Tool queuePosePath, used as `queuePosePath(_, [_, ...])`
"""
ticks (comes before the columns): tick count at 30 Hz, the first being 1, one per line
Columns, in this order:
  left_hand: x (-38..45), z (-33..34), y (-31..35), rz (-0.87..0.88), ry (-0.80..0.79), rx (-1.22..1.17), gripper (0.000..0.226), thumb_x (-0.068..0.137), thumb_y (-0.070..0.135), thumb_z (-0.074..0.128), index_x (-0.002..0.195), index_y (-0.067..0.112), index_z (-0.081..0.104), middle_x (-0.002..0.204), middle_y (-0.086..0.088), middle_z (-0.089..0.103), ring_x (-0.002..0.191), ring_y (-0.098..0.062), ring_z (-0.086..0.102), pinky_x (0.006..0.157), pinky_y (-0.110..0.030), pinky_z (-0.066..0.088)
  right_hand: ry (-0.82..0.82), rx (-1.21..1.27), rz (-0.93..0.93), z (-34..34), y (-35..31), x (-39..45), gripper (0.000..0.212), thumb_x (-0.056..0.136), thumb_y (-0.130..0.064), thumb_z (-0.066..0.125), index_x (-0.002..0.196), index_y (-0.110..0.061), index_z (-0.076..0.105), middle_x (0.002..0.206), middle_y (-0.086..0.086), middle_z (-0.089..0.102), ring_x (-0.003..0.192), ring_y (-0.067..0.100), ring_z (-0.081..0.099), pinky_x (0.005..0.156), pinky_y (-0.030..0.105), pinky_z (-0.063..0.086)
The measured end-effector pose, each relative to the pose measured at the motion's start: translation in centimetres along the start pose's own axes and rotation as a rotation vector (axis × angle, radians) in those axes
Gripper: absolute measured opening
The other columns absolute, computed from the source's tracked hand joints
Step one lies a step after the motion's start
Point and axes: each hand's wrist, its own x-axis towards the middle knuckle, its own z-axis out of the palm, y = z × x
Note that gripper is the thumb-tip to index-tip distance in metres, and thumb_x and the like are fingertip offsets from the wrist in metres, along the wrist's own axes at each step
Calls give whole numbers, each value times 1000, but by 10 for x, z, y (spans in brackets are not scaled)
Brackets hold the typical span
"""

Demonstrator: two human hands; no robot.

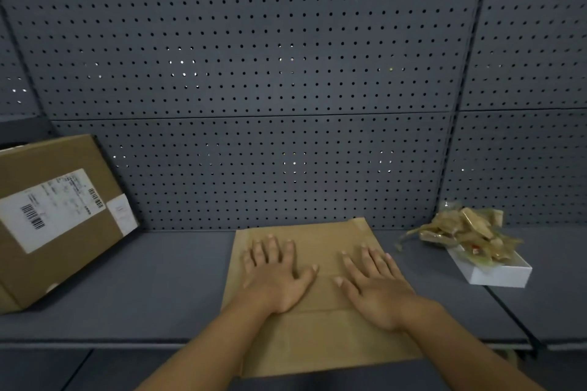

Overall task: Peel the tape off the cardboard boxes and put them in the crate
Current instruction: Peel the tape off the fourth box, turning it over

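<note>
Flattened cardboard box (320,340): one brown sheet, lying flat on the grey table (143,289), its near edge overhanging the table's front lip, its far edge close to the back wall. Left hand (276,276): palm down on the left half of the sheet, fingers (270,247) straight and spread, thumb out toward the middle, gripping nothing. Right hand (374,286): palm down on the right half, fingers likewise straight and spread, pressing flat, holding nothing; the two thumbs point at each other with a gap of bare cardboard between. Both forearms bare, entering from the near edge. White tray (498,273): shallow, to the right of the sheet and apart from it. Tape scraps (463,232): a crumpled, brownish translucent heap, partly in the tray and spilling over its far end onto the table. Second cardboard box (54,219): still assembled, at far left, tilted, bearing a white shipping label (47,209) with barcodes; print too blurred to read. Pegboard wall (254,57): dark grey, perforated panels, rising behind the table.
</note>
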Motion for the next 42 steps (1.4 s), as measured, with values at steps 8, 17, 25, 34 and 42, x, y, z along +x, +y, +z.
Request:
queuePosePath(8, [5, 10, -2, 36, 222, -39, 81, 97, 76, 20, 161, 26, 28, 172, -13, 12, 157, -42, 6, 126, -59, 0, 14, 1, 14, 5, -1, 5, 72, 101, -70, 3, 163, -37, -14, 169, 6, -26, 156, 22, -26, 127, 45, -13])
queuePosePath(17, [-24, 3, 12, 171, 354, 104, 58, 107, 59, 23, 134, 20, 56, 136, -10, 59, 123, -32, 54, 102, -45, 45, 28, 17, 10, 4, 1, 5, 71, 102, -69, 5, 164, -37, -10, 172, 6, -19, 158, 23, -19, 128, 45, -11])
queuePosePath(25, [-108, 32, 44, 320, 86, 264, 133, 66, 103, 37, 162, 30, -18, 172, -18, -11, 157, -46, -4, 122, -67, -1, 214, 133, -18, 8, 3, 2, 61, 107, -58, 20, 164, -35, 20, 173, 6, 10, 160, 24, 5, 129, 43, 4])
queuePosePath(34, [-113, 21, 34, 368, 74, 332, 92, 99, 24, 48, 162, 35, -18, 172, -18, -10, 156, -49, 1, 127, -59, 5, 380, 877, -21, -18, 28, -24, 22, 99, -23, 64, 93, -11, 81, 96, 4, 78, 98, 15, 70, 90, 32, 55])
queuePosePath(42, [-120, -15, 13, 487, 135, 278, 85, 101, 26, 45, 164, 41, -10, 175, -7, 6, 157, -36, 20, 127, -46, 19, 534, 1086, -90, -17, 36, -48, 21, 102, -16, 61, 97, -17, 82, 101, -11, 79, 102, 3, 69, 82, 7, 47])
